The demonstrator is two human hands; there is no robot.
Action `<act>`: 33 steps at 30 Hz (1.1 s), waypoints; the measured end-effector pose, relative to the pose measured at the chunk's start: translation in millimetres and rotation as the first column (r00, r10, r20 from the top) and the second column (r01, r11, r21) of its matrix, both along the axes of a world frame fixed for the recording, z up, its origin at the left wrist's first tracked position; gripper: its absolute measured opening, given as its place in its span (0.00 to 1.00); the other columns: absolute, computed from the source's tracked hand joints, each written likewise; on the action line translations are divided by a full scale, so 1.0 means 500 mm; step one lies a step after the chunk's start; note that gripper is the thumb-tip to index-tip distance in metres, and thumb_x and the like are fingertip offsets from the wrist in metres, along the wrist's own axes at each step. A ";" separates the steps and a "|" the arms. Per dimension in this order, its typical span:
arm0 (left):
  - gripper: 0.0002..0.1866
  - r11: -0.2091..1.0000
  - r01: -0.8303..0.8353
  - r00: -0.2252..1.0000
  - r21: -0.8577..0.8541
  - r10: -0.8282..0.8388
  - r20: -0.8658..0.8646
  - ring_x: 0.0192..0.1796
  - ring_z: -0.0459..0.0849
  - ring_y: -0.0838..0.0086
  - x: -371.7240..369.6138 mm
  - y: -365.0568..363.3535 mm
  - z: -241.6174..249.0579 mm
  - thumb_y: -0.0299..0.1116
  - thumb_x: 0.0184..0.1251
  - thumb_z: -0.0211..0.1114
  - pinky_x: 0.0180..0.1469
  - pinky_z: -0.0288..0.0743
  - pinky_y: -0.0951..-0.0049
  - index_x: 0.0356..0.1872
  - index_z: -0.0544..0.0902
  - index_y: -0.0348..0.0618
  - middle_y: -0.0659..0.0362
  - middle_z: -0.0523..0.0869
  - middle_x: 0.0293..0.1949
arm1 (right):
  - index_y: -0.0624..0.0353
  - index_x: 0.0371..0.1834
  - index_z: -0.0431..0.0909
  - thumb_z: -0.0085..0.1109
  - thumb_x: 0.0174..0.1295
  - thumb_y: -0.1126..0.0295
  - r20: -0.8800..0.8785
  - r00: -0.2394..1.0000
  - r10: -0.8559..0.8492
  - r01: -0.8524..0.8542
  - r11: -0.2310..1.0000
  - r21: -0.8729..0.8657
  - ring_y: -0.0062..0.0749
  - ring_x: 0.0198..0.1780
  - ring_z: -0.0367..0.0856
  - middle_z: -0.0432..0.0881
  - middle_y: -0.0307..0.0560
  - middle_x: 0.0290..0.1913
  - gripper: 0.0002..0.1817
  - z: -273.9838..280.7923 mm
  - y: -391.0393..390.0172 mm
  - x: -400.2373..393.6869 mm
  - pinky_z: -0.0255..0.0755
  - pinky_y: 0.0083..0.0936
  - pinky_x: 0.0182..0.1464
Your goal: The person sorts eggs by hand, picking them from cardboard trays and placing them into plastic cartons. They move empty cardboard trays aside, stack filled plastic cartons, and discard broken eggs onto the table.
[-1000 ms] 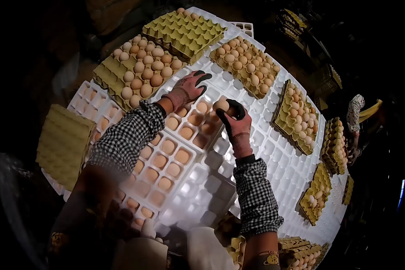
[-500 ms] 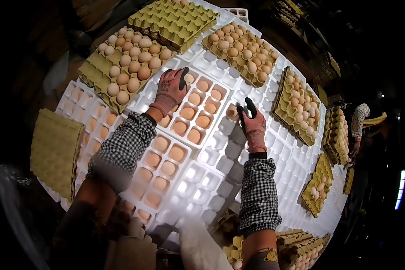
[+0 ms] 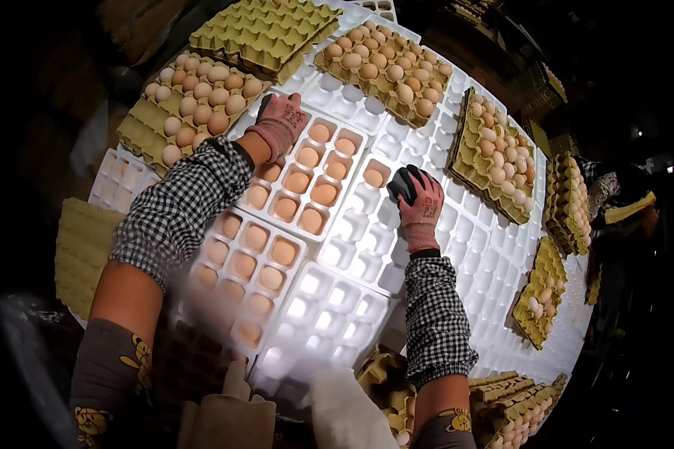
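Note:
My left hand (image 3: 281, 123), in a pink glove with dark fingers, is curled over the upper-left corner of a white foam tray (image 3: 284, 233) filled with brown eggs (image 3: 297, 182). What its fingers hold, if anything, is hidden. To the right, my right hand (image 3: 418, 200), gloved the same way, has its fingers bent downward over the adjoining white foam tray (image 3: 358, 258). Its palm side cannot be seen. A single brown egg (image 3: 374, 177) lies in that tray, just left of the right fingers.
A pulp tray of eggs (image 3: 146, 135) stands beyond my left forearm. More egg-laden pulp trays (image 3: 382, 63), (image 3: 494, 157) rest on the foam trays farther off. Stacked pulp trays (image 3: 266, 34) lie at the top, another pulp tray (image 3: 86, 254) at the left. Another person's sleeve (image 3: 603, 191) shows at far right.
The view has shifted a little. My left hand has moved farther away and curled over the tray corner. My right hand's spread thumb and fingers have bent inward, farther from the single egg.

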State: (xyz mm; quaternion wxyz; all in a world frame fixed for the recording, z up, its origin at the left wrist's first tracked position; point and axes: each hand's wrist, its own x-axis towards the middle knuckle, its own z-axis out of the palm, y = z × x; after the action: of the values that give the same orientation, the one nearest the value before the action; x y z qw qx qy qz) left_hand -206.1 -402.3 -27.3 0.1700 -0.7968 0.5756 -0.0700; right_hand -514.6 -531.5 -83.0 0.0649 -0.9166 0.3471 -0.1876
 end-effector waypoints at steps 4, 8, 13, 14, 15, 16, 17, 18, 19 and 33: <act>0.11 0.988 0.154 0.986 -0.010 -0.155 -0.062 0.52 0.83 0.62 0.024 -0.022 -0.015 0.35 0.64 0.61 0.52 0.75 0.60 0.47 0.82 0.48 0.53 0.81 0.46 | 0.46 0.61 0.77 0.71 0.53 0.61 -0.042 0.998 -0.054 0.053 0.998 -0.018 0.43 0.67 0.68 0.75 0.43 0.63 0.29 0.003 0.011 0.009 0.53 0.42 0.75; 0.16 0.985 0.124 0.985 0.120 -0.108 -0.131 0.51 0.84 0.60 0.032 -0.035 -0.016 0.38 0.59 0.68 0.52 0.75 0.60 0.48 0.80 0.47 0.52 0.82 0.48 | 0.46 0.61 0.78 0.71 0.52 0.60 -0.028 0.998 -0.063 0.063 0.998 -0.019 0.43 0.67 0.68 0.75 0.43 0.63 0.29 0.002 0.013 0.013 0.53 0.42 0.74; 0.20 0.979 0.189 0.954 0.079 -0.164 -0.249 0.55 0.82 0.58 0.043 -0.019 0.019 0.39 0.58 0.70 0.57 0.73 0.59 0.49 0.78 0.43 0.50 0.81 0.48 | 0.46 0.60 0.78 0.70 0.52 0.60 -0.003 0.998 -0.064 0.064 0.998 -0.013 0.42 0.67 0.69 0.75 0.42 0.63 0.29 0.003 0.012 0.015 0.54 0.42 0.73; 0.20 0.966 0.258 0.949 0.032 -0.247 -0.199 0.54 0.82 0.58 0.040 -0.012 0.014 0.38 0.59 0.69 0.57 0.74 0.59 0.50 0.78 0.43 0.50 0.81 0.48 | 0.46 0.60 0.78 0.70 0.52 0.60 0.000 0.998 -0.068 0.068 0.998 0.002 0.42 0.66 0.69 0.75 0.43 0.63 0.29 0.003 0.013 0.016 0.54 0.43 0.73; 0.20 0.965 0.261 0.947 0.029 -0.250 -0.202 0.54 0.82 0.58 0.037 -0.015 0.004 0.38 0.59 0.69 0.57 0.74 0.59 0.50 0.78 0.43 0.50 0.81 0.48 | 0.46 0.60 0.78 0.69 0.53 0.60 0.046 0.996 -0.082 0.081 0.997 0.018 0.43 0.67 0.68 0.75 0.43 0.63 0.28 -0.003 0.019 0.020 0.54 0.44 0.73; 0.20 0.977 0.203 0.968 0.061 -0.191 -0.161 0.54 0.83 0.57 0.034 -0.022 -0.012 0.38 0.60 0.69 0.57 0.75 0.59 0.52 0.78 0.43 0.49 0.81 0.49 | 0.45 0.61 0.78 0.69 0.53 0.60 0.148 0.987 -0.058 0.052 0.997 0.048 0.45 0.67 0.68 0.75 0.44 0.63 0.28 0.006 0.043 0.032 0.53 0.45 0.73; 0.21 0.986 0.143 0.984 0.089 -0.132 -0.116 0.54 0.83 0.57 0.031 -0.029 -0.021 0.38 0.60 0.68 0.56 0.75 0.60 0.53 0.78 0.43 0.49 0.82 0.49 | 0.45 0.61 0.77 0.69 0.53 0.60 0.251 0.967 -0.036 0.018 0.997 0.075 0.47 0.68 0.67 0.74 0.45 0.63 0.29 0.026 0.079 0.049 0.52 0.46 0.74; 0.20 0.988 0.105 0.987 0.115 -0.089 -0.132 0.53 0.84 0.57 0.031 -0.034 -0.013 0.37 0.61 0.67 0.55 0.76 0.60 0.53 0.79 0.43 0.48 0.82 0.50 | 0.45 0.62 0.76 0.68 0.53 0.59 0.267 0.962 0.058 -0.084 0.993 0.087 0.47 0.69 0.66 0.73 0.46 0.64 0.30 0.042 0.115 0.070 0.51 0.47 0.74; 0.20 0.987 0.110 0.987 0.118 -0.094 -0.132 0.53 0.84 0.57 0.032 -0.039 -0.006 0.37 0.61 0.67 0.55 0.76 0.60 0.53 0.79 0.43 0.48 0.82 0.50 | 0.44 0.64 0.75 0.68 0.54 0.58 0.286 0.947 0.148 -0.183 0.978 0.099 0.48 0.70 0.64 0.72 0.47 0.65 0.31 0.055 0.150 0.091 0.49 0.48 0.75; 0.22 0.963 0.005 0.774 -0.270 -0.175 -0.609 0.40 0.85 0.66 0.130 -0.004 0.072 0.42 0.47 0.78 0.47 0.78 0.69 0.41 0.84 0.39 0.54 0.85 0.35 | 0.49 0.66 0.73 0.67 0.56 0.55 0.248 0.901 0.357 -0.417 0.870 0.262 0.50 0.67 0.68 0.70 0.55 0.66 0.33 0.036 0.228 0.140 0.53 0.48 0.74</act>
State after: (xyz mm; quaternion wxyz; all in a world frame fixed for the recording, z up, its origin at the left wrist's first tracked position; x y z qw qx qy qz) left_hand -141.3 -404.4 8.6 -0.1378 -0.7607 0.6233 0.1182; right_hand -444.5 -417.3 -65.1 0.2771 -0.9235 0.1728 -0.2014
